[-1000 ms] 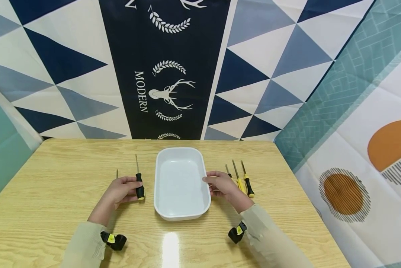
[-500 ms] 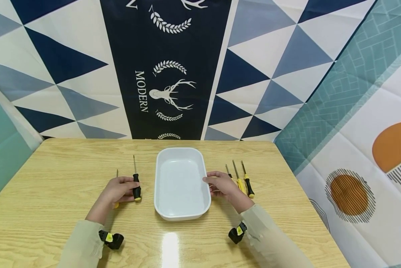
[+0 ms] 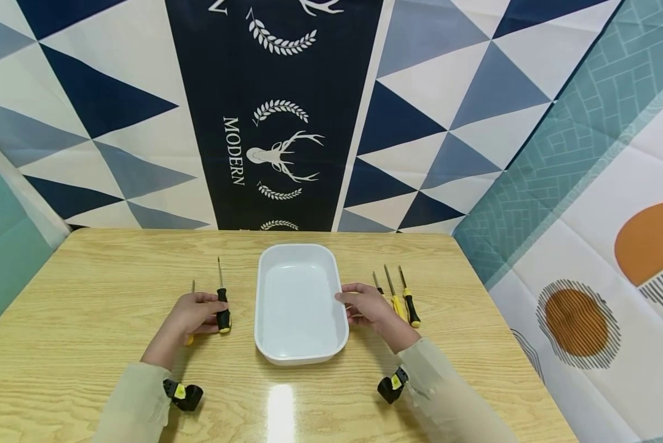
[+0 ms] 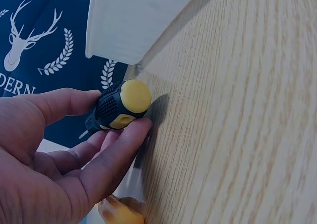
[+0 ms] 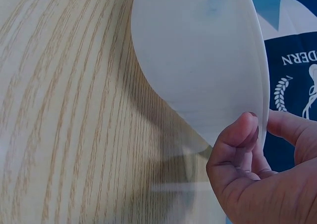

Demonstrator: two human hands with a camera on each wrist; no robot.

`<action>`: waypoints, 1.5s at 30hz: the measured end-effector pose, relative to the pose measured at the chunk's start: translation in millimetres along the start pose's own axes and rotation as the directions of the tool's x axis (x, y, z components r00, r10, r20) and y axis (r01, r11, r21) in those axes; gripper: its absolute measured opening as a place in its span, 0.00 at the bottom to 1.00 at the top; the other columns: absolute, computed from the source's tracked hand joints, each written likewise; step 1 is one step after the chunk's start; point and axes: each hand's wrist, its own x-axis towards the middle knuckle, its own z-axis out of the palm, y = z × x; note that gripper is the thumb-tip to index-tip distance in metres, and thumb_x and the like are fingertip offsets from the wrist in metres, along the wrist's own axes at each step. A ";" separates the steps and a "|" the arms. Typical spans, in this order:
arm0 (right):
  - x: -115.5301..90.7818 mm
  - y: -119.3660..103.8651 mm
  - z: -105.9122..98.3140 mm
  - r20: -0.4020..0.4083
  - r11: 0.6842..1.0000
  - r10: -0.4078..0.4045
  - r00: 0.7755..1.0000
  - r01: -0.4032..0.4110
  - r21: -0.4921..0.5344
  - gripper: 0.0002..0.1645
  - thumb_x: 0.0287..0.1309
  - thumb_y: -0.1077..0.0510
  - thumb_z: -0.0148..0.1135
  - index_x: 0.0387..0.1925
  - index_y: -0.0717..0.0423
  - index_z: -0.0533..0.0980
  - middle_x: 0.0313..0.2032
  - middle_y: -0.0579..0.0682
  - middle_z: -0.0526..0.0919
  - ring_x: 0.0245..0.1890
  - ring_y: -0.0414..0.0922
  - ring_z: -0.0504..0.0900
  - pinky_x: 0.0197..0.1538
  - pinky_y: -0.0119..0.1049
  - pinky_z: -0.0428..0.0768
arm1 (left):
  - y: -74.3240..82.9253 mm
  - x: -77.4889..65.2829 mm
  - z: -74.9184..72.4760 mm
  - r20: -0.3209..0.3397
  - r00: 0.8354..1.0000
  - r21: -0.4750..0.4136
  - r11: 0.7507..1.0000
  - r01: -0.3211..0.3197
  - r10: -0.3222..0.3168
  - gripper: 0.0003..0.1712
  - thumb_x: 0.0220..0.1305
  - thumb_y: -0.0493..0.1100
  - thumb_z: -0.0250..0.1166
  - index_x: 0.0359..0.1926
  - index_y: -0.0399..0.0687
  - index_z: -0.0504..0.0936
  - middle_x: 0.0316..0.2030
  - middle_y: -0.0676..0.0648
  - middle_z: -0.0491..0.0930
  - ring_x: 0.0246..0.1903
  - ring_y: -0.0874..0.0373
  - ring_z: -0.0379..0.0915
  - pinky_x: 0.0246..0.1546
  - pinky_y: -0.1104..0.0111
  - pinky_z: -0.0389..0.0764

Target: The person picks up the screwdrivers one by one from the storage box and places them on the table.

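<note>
My left hand (image 3: 187,317) pinches a black-and-yellow screwdriver (image 3: 223,320) by its handle, thumb on one side and fingers on the other. The shaft points toward the wall. In the left wrist view the yellow butt of the screwdriver (image 4: 136,96) faces the camera, close to the tabletop; whether it touches is unclear. Just left of it lies another screwdriver (image 3: 190,339) with an orange-yellow handle, mostly hidden by the left hand. My right hand (image 3: 369,309) grips the right rim of a white rectangular plastic tub (image 3: 301,307), thumb over the edge and fingers outside.
To the right of the tub lie a screwdriver with a dark handle end (image 3: 378,283), partly behind the right hand, a yellow screwdriver (image 3: 398,305) and a yellow-and-black screwdriver (image 3: 412,311). Everything stands on a wooden table (image 3: 99,295) that meets a patterned wall cloth (image 3: 276,184).
My left hand has shifted slightly left with the screwdriver, closer to the orange-yellow one, whose handle now shows below the hand. The right hand and the tub have stayed put.
</note>
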 end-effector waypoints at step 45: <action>-2.2 -1.4 0.6 0.004 1.000 0.003 1.000 -0.003 -0.003 0.22 0.59 0.56 0.60 0.54 0.57 0.71 0.23 0.48 0.78 0.17 0.39 0.74 0.23 0.31 0.74 | 7.7 -0.2 5.3 -0.074 0.997 0.265 0.964 -0.008 0.029 0.22 0.63 0.40 0.57 0.50 0.24 0.72 0.43 0.30 0.75 0.31 0.52 0.78 0.29 0.64 0.84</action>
